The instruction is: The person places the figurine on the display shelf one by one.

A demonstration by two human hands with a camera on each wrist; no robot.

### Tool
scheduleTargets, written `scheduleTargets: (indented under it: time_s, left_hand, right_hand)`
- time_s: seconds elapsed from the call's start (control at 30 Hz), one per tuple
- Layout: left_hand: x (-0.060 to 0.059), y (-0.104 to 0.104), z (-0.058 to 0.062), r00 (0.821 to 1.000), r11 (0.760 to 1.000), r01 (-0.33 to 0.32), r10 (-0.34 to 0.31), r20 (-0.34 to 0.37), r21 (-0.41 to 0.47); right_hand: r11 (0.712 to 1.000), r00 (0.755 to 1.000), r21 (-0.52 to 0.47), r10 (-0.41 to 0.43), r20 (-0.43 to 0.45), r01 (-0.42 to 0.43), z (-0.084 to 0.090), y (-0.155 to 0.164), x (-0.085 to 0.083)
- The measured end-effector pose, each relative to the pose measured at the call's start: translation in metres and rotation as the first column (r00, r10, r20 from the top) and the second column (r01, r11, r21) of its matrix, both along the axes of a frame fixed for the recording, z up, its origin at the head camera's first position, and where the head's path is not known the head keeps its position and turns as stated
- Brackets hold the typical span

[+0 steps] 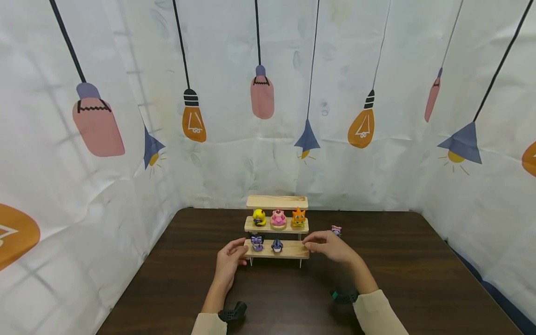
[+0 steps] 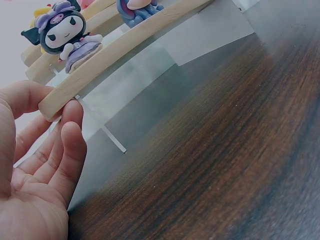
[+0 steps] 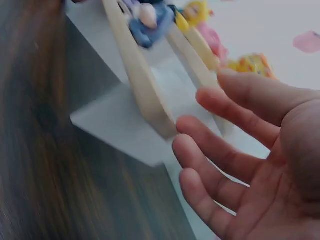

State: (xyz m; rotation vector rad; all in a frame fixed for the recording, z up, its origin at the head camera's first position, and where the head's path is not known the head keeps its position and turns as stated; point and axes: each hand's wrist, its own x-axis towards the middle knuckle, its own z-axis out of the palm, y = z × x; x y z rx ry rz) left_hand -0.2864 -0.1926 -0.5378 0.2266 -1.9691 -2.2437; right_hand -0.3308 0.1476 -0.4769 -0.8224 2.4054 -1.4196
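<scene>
A three-step wooden display stand [image 1: 297, 250] with clear supports stands toward the back of the table. My left hand [image 1: 228, 263] pinches the left end of its lowest board, thumb above and fingers beneath, as the left wrist view shows. At the right end, my right hand [image 1: 332, 246] has its fingers [image 3: 200, 155] spread close to the board, nothing between them. A black-and-purple figurine [image 2: 65, 35] and a blue figurine [image 1: 277, 246] sit on the lowest board. Yellow [image 1: 259, 217], pink [image 1: 278, 218] and orange [image 1: 298, 217] figurines line the middle board. The top board [image 1: 277, 202] is bare.
Beyond my right hand, a small figurine with a pink top [image 1: 336, 230] is on the dark wooden table [image 1: 167, 288], partly hidden by that hand. White cloth [image 1: 234, 172] printed with lamps hangs behind and along both sides of the table.
</scene>
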Motion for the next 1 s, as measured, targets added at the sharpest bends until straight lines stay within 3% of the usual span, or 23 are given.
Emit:
scheduleTargets:
  time_s: [0.1, 0.2, 0.4, 0.57, 0.63, 0.73, 1.0]
  left_hand:
    - [0.000, -0.001, 0.000, 1.000, 1.000, 0.002, -0.002, 0.001, 0.003]
    - [0.000, -0.001, 0.001, 1.000, 1.000, 0.004, -0.004, 0.002, 0.004]
    - [0.000, 0.000, 0.001, 1.000, 1.000, 0.003, -0.003, -0.003, 0.000]
    - [0.000, 0.001, 0.001, 1.000, 1.000, 0.001, -0.001, -0.001, -0.009]
    - [0.000, 0.002, 0.001, 1.000, 1.000, 0.000, 0.000, -0.002, -0.008]
    - [0.000, 0.002, 0.001, 1.000, 1.000, 0.002, -0.002, -0.003, -0.008]
    - [0.001, 0.001, 0.001, 1.000, 1.000, -0.002, 0.002, -0.002, -0.005]
  right_hand:
    - [0.996, 0.996, -0.019, -0.088, -0.025, 0.087, -0.004, 0.014, -0.004]
    - [0.972, 0.972, -0.052, -0.232, -0.045, 0.230, -0.008, 0.025, -0.007]
    - [0.869, 0.872, -0.118, -0.488, -0.046, 0.480, -0.014, 0.037, -0.012]
    - [0.770, 0.775, -0.147, -0.631, -0.030, 0.621, -0.019, 0.043, -0.015]
    - [0.746, 0.753, -0.147, -0.657, -0.011, 0.649, -0.021, 0.045, -0.016]
    - [0.740, 0.749, -0.137, -0.662, 0.023, 0.658, -0.027, 0.047, -0.017]
    - [0.780, 0.786, -0.097, -0.609, 0.108, 0.618, -0.044, 0.050, -0.020]
